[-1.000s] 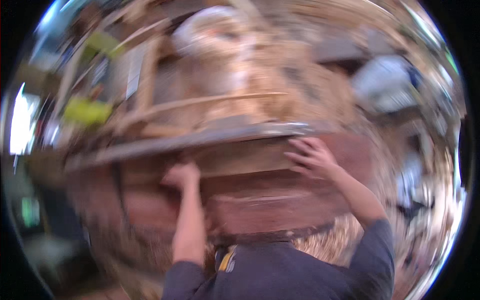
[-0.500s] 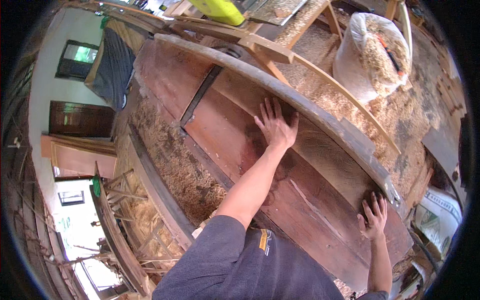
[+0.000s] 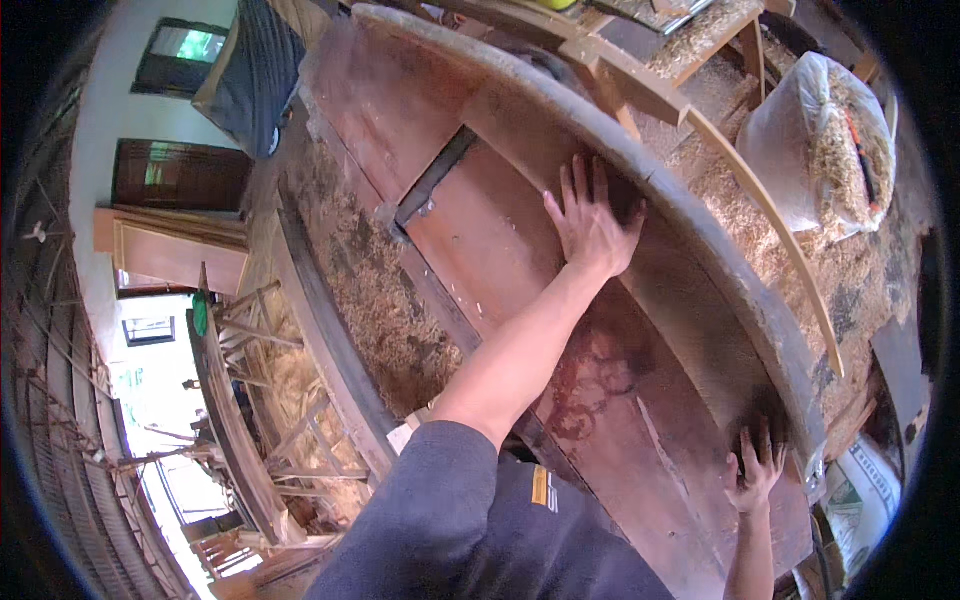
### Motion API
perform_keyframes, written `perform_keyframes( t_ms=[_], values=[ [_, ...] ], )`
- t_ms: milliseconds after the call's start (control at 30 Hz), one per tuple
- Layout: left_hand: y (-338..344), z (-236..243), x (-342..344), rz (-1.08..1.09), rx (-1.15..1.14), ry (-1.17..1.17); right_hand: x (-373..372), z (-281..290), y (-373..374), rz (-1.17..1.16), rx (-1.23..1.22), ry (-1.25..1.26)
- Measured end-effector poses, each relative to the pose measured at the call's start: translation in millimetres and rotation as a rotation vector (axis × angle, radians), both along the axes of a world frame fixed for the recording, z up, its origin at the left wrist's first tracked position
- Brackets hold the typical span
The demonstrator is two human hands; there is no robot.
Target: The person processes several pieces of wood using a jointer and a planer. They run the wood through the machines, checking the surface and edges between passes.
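A long reddish-brown wooden hull section point(image 3: 500, 250) with a curved, weathered grey rim point(image 3: 720, 265) lies diagonally before me. A dark cross slot or strip point(image 3: 435, 175) crosses its upper part. My left hand point(image 3: 595, 225) is open, fingers spread, against the inner board point(image 3: 690, 340) just below the rim. My right hand point(image 3: 752, 470) is open as well, fingers spread upward against the same board near the lower right end, in shadow. Neither hand visibly holds anything.
Wooden trestles point(image 3: 710, 45), a thin curved lath point(image 3: 800, 250) and a white sack of shavings point(image 3: 800, 140) stand beyond the rim. To the left are a long dark beam point(image 3: 335, 340), shavings on the floor point(image 3: 370, 290), leaning boards point(image 3: 175, 250) and a dark draped cover point(image 3: 245, 80).
My left hand went from partly curled a second ago to spread on the board. My view swung, setting the hull diagonal, and since half a second ago the scene has shifted slightly.
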State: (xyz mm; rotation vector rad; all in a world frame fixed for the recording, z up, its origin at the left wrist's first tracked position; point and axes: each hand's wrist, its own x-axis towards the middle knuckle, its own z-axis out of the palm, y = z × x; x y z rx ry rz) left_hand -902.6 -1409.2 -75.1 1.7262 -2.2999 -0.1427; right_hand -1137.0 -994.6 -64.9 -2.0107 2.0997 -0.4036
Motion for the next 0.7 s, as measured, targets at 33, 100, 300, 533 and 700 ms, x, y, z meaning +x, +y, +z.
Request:
perform_keyframes(
  t_ms=[33,100,300,533,700],
  values=[
    [-1,-2,3,-0.009,0.007,0.008,0,-3,2,0.009,-0.015,0.043],
    [-7,-2,6,0.003,0.019,0.032,4,0,-8,0.036,-0.004,0.056],
    [-22,-5,15,0.001,0.022,0.049,7,-2,-19,0.064,-0.010,0.054],
    [-40,-4,23,0.006,0.019,0.070,14,-6,-33,0.054,0.009,0.033],
    [-52,-8,30,0.010,0.007,0.028,20,-4,-48,0.087,-0.019,0.007]
  ],
)
